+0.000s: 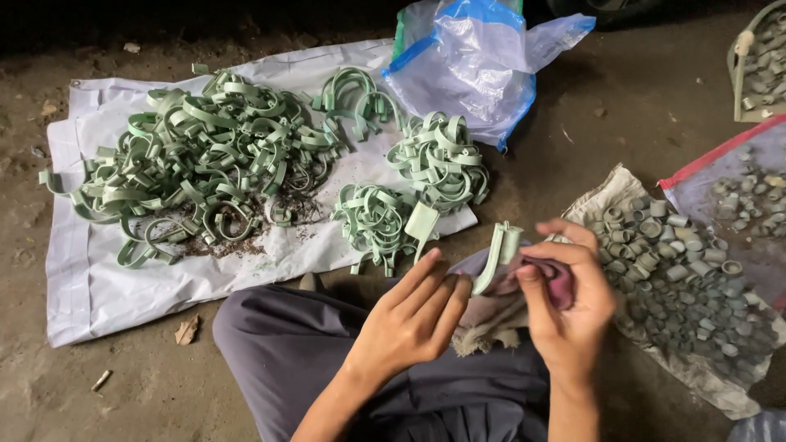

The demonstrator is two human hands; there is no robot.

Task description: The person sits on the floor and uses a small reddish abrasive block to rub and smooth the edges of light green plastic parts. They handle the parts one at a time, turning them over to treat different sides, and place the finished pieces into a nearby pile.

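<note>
Above the lap of a person seated on the dirt floor, both hands meet over a pale green plastic clip. The left hand has its fingers curled narrow around the lower end of the clip, and the clip stands roughly upright between the two hands. The right hand is closed on a dark reddish cloth and presses it against the upper part of the clip. A frayed grey end of cloth hangs below the hands onto the grey trousers.

Just beyond the hands, a white sheet lies spread on the floor. On it sits a large loose heap of green clips, with dark crumbs of dirt under its near edge, and two smaller, tidier bundles of clips nearer the person. A clear plastic bag with blue trim stands at the far edge of the sheet.

To the right of the right hand, a worn piece of sacking carries a pile of small grey-green rings. Farther right, a red-edged bag holds more of them. A dry leaf lies on the near edge of the sheet.
</note>
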